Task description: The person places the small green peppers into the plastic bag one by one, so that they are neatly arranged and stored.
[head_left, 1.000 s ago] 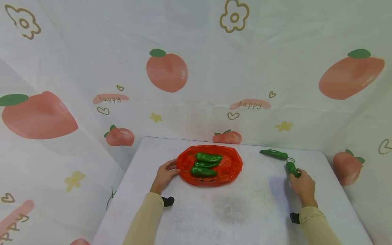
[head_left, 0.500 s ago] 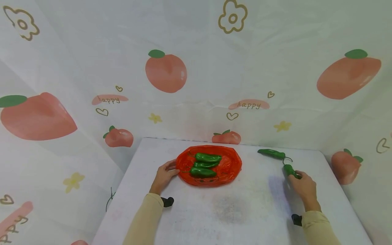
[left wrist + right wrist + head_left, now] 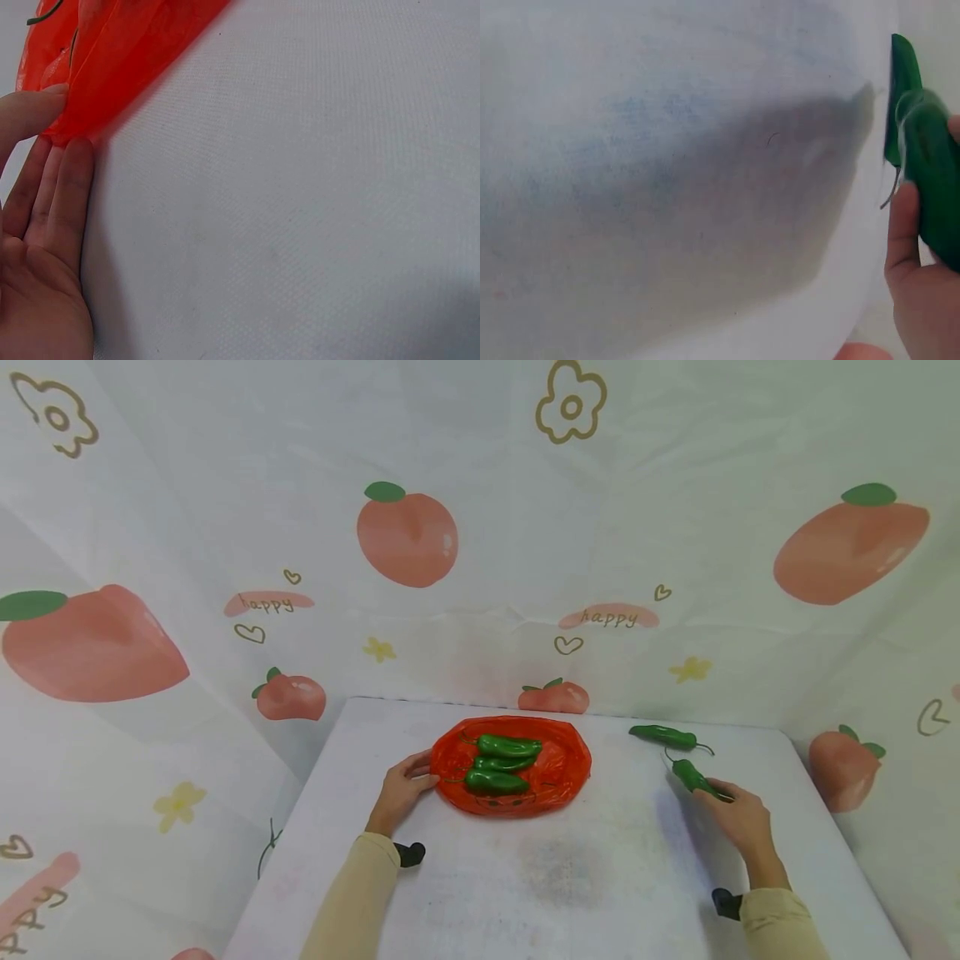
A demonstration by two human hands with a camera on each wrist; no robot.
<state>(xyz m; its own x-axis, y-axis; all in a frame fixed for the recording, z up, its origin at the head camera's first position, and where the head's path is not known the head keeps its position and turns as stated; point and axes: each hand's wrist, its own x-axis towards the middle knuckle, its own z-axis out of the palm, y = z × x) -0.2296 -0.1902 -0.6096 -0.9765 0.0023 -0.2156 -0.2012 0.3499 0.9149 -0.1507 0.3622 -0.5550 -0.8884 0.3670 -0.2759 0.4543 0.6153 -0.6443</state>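
Three green peppers lie side by side on a red plastic bag spread into an oval on the table. At the bag's left edge, my left hand pinches the plastic; in the left wrist view the thumb lies over the edge and the fingers are below it. My right hand grips another green pepper by its lower end, stem end pointing away to the upper left. Just beyond it, a loose green pepper rests on the table with its stem to the right.
The white table carries a grey smudge in front of the bag. A patterned cloth hangs behind and at both sides. A thin dark stem-like strand shows at the table's left edge. Black wrist pieces sit at both cuffs.
The pepper in my right hand has swung its stem end to the left, shifting slightly left. My left hand stays at the bag's edge.
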